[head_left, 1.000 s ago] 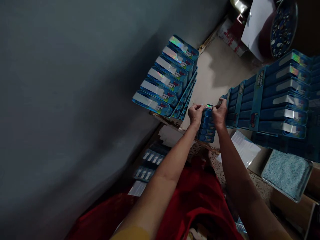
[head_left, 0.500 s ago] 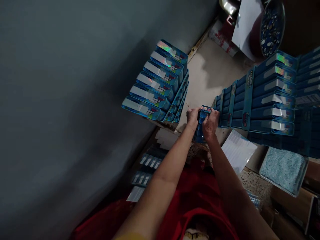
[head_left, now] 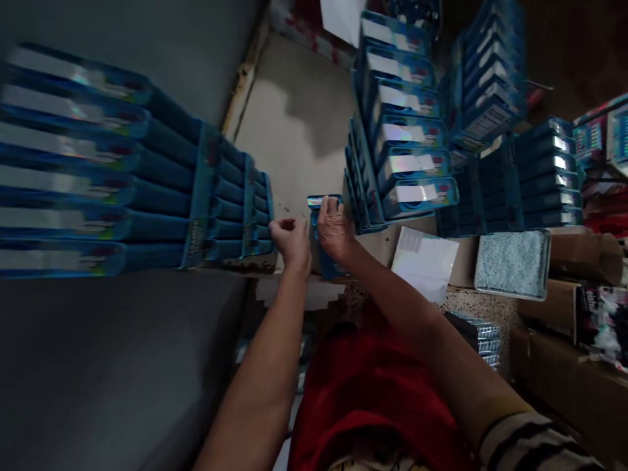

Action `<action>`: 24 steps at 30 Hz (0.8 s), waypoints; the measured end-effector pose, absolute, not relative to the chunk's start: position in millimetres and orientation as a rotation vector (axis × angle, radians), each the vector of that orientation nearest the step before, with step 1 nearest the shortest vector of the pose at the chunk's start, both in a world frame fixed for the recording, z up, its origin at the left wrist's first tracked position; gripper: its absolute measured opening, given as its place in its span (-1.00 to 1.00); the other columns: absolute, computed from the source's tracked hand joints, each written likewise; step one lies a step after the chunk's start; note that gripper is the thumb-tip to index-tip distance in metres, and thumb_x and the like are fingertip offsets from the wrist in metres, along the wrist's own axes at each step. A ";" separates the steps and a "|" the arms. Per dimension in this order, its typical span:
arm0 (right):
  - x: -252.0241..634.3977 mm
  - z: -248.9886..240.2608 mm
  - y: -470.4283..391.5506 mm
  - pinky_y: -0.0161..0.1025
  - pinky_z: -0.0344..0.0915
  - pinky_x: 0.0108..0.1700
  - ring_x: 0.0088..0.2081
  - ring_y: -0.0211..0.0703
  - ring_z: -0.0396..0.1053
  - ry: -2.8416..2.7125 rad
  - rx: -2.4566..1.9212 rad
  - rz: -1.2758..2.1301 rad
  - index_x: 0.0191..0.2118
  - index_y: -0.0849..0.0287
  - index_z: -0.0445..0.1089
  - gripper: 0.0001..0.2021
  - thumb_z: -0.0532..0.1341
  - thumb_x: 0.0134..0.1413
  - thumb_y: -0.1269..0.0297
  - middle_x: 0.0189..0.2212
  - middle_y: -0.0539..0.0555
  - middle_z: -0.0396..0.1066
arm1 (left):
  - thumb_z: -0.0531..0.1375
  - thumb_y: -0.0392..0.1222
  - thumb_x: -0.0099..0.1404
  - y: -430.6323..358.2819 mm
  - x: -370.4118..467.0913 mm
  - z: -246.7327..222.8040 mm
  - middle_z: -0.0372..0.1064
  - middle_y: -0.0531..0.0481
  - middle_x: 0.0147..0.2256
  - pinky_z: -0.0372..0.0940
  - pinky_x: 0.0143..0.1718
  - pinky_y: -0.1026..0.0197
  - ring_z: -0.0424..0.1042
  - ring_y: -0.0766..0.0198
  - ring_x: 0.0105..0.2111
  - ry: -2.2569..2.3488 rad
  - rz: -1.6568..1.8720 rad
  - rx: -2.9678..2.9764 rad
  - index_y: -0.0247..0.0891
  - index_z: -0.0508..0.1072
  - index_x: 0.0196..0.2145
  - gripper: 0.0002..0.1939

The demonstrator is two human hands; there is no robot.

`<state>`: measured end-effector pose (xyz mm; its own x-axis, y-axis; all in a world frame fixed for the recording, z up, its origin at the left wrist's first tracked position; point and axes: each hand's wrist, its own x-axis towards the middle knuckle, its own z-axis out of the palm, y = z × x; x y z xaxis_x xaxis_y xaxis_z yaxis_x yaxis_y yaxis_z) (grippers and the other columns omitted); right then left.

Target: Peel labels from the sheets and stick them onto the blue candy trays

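Note:
A narrow blue printed box [head_left: 330, 263] lies on the pale tabletop in front of me, between two stacks of similar boxes. My right hand [head_left: 336, 232] has its fingers curled over this box near its far end. Just left of it, apart from the box, is my left hand [head_left: 293, 243]; its fingers are curled and pinched together, and whatever may be in them is hidden. The left stack of blue boxes [head_left: 161, 190] reaches close to my left hand. The right stack of blue boxes [head_left: 402, 131] rises beside my right hand.
A white sheet [head_left: 424, 263] lies right of my right forearm. Beyond it are a tray of pale blue granules [head_left: 513, 261] and more stacked blue boxes [head_left: 534, 176]. A grey wall [head_left: 122, 366] borders the left side. Cardboard boxes [head_left: 544, 356] stand at lower right.
The view has swung to the right, so the stacks and table appear further left. My left hand has come off the small box and moved apart; my right hand stays on it.

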<state>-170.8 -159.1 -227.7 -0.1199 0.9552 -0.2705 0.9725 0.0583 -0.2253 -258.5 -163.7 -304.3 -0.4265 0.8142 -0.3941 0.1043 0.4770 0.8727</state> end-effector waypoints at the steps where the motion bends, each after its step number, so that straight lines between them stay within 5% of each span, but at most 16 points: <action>1: -168.4 -221.4 -168.5 -0.04 0.33 0.23 0.25 0.13 0.24 2.289 2.025 -0.571 0.44 0.52 0.08 -0.45 -0.08 0.40 0.53 0.32 0.48 0.21 | 0.19 -0.29 0.24 -184.5 -259.1 -297.6 0.34 0.03 -0.26 0.38 -0.04 0.15 0.40 0.22 -0.21 1.968 1.056 0.731 -0.17 0.22 -0.21 -0.79; 4: -147.2 -203.7 -221.9 -0.07 0.34 0.24 0.24 0.11 0.27 2.455 1.980 -0.682 0.49 0.36 0.07 -0.41 0.03 0.41 0.39 0.34 0.37 0.22 | 0.19 -0.19 0.30 -265.1 -242.7 -274.8 0.36 -0.06 -0.19 0.36 -0.02 0.04 0.42 0.11 -0.17 2.046 1.126 0.826 -0.15 0.25 -0.18 -0.82; 9: -46.5 -211.1 -333.9 -0.05 0.38 0.22 0.09 0.01 0.40 2.393 2.387 -0.920 0.30 0.09 0.38 -0.56 0.09 0.39 0.34 0.12 0.21 0.45 | 0.20 -0.09 0.39 -335.2 -155.4 -248.0 0.48 -0.18 -0.10 0.33 0.10 -0.09 0.46 -0.07 -0.03 1.616 0.845 1.408 -0.11 0.46 -0.14 -0.87; 12: 31.6 -229.7 -364.5 -0.05 0.46 0.07 -0.03 -0.02 0.44 1.991 2.974 -0.774 0.21 0.16 0.44 -0.59 0.04 0.37 0.39 -0.03 0.23 0.49 | 0.12 -0.22 0.43 -293.2 -89.0 -248.1 0.48 -0.28 0.02 0.25 0.22 -0.10 0.40 -0.08 0.10 1.482 0.642 1.774 -0.21 0.51 -0.02 -0.76; 15: 85.6 -246.0 -359.8 0.02 0.43 0.11 0.00 0.04 0.42 1.965 2.956 -0.685 0.22 0.19 0.43 -0.58 0.04 0.36 0.40 0.00 0.26 0.48 | 0.10 -0.32 0.42 -226.4 -37.5 -259.9 0.44 -0.31 0.16 0.18 0.28 -0.11 0.34 -0.08 0.21 1.252 0.321 2.082 -0.28 0.44 0.21 -0.56; 19: 106.1 -261.5 -326.3 0.11 0.30 0.25 0.14 0.15 0.30 2.018 2.702 -0.641 0.34 0.30 0.32 -0.51 0.05 0.35 0.43 0.18 0.36 0.40 | 0.11 -0.30 0.42 -171.9 -12.3 -279.2 0.51 -0.36 0.05 0.27 0.11 -0.10 0.44 -0.16 0.10 1.119 -0.210 2.160 -0.33 0.59 0.01 -0.68; 24: 95.8 -273.6 -292.9 0.11 0.26 0.23 0.18 0.20 0.21 1.987 2.498 -0.666 0.40 0.29 0.25 -0.49 0.07 0.39 0.38 0.25 0.36 0.33 | 0.11 -0.18 0.47 -172.8 -24.4 -290.5 0.57 -0.24 -0.08 0.28 -0.10 0.11 0.52 0.04 -0.09 1.141 -0.162 2.043 -0.27 0.62 -0.15 -0.72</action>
